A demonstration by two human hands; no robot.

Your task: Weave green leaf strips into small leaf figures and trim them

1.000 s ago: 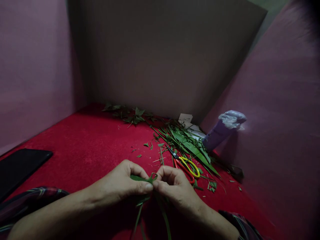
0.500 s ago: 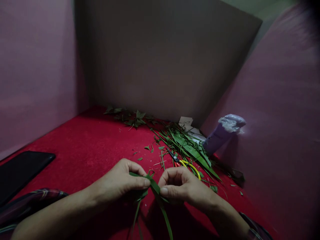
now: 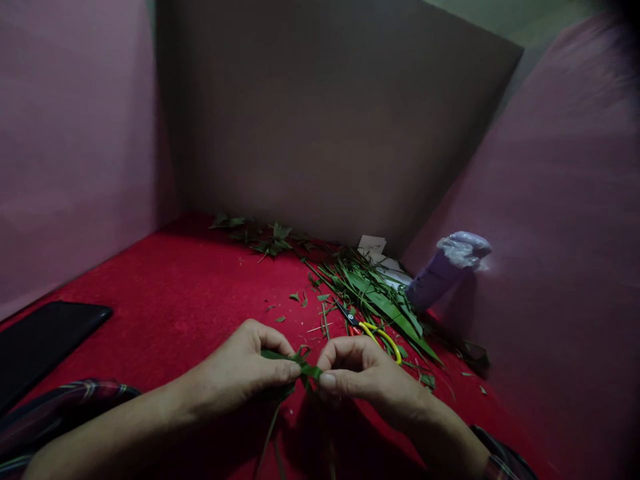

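Note:
My left hand and my right hand meet low in the middle over the red cloth. Both pinch a folded green leaf strip between thumb and fingers. Its loose ends trail down towards me under my hands. Scissors with yellow and red handles lie just beyond my right hand.
A heap of long green leaves lies behind the scissors, with leaf scraps along the back wall. A purple tube with a plastic-wrapped top leans at the right. A black flat device lies at the left. Pink and brown boards wall in the cloth.
My right hand drew away to the right, stretching the strip out, then came back so the thumbs nearly touch again. The strip is folded shorter between my fingers.

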